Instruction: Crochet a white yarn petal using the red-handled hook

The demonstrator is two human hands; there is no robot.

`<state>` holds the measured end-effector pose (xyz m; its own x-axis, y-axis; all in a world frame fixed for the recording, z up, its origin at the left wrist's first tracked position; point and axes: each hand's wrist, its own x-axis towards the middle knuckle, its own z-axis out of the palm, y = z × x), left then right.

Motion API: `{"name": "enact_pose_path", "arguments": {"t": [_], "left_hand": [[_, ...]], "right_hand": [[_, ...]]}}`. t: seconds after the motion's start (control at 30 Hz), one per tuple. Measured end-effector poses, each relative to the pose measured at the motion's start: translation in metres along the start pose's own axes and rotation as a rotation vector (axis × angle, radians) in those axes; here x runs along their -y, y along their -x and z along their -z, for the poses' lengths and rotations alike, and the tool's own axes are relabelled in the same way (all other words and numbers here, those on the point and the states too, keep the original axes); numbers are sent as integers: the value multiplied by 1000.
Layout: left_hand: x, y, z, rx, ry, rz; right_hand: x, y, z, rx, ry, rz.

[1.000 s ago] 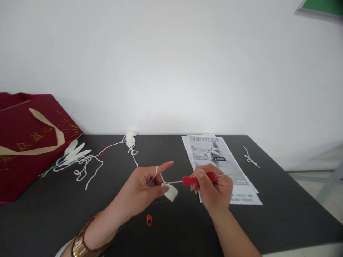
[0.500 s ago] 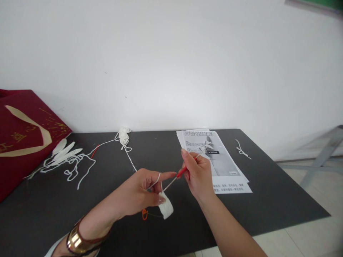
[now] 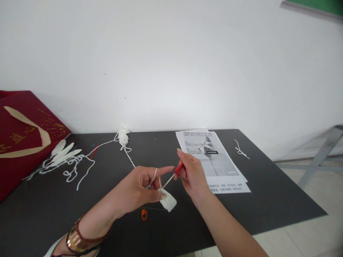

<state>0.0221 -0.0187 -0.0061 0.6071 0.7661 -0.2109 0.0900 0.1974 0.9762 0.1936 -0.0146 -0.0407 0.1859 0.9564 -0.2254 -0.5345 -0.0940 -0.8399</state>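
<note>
My left hand (image 3: 146, 185) pinches a small white crocheted piece (image 3: 168, 201) between thumb and fingers. White yarn loops over its outstretched index finger and runs back to a loose yarn bundle (image 3: 123, 137) by the wall. In my right hand (image 3: 193, 174) is a crochet hook (image 3: 179, 169) with a red handle, its metal shaft slanting down to the top edge of the white piece. Whether the tip sits inside a stitch is too small to tell. Below the left hand, an orange stitch marker (image 3: 144, 215) lies on the black table (image 3: 120, 228).
Printed pattern sheets (image 3: 225, 167) lie beyond my right hand. At the left, several white crocheted petals (image 3: 63, 153) with trailing yarn ends and a thin red stick (image 3: 94, 152) rest near a dark red gift bag (image 3: 24, 135). A short knotted yarn piece (image 3: 240, 151) is at the right.
My right hand has moved slightly left and closer to the left hand, and the hook now stands steeper. The white piece has swung a little to the right and up.
</note>
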Motion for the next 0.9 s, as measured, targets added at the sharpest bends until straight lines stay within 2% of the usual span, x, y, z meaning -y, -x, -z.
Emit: {"name": "enact_pose_path", "arguments": {"t": [0.1,0.23,0.37,0.47,0.67,0.9], "left_hand": [[0,-2,0,-64,42,-33],[1,-7,-3,-164,109,-97],[2,-10,-4,-261,162,-161],[2,-10,-2,-308,210,-146],[4,-10,-1,-299,286,-117],[5,-11,-3,-239,369,-104]], "right_hand": [[-3,1,-2,60,-47,-113],[-10,5,-6,70,-186,-225],[-13,9,-9,160,-281,-165],[-13,12,-9,193,-312,-101],[-17,17,-10,177,-327,-145],[-13,19,-12,202,-375,-88]]}}
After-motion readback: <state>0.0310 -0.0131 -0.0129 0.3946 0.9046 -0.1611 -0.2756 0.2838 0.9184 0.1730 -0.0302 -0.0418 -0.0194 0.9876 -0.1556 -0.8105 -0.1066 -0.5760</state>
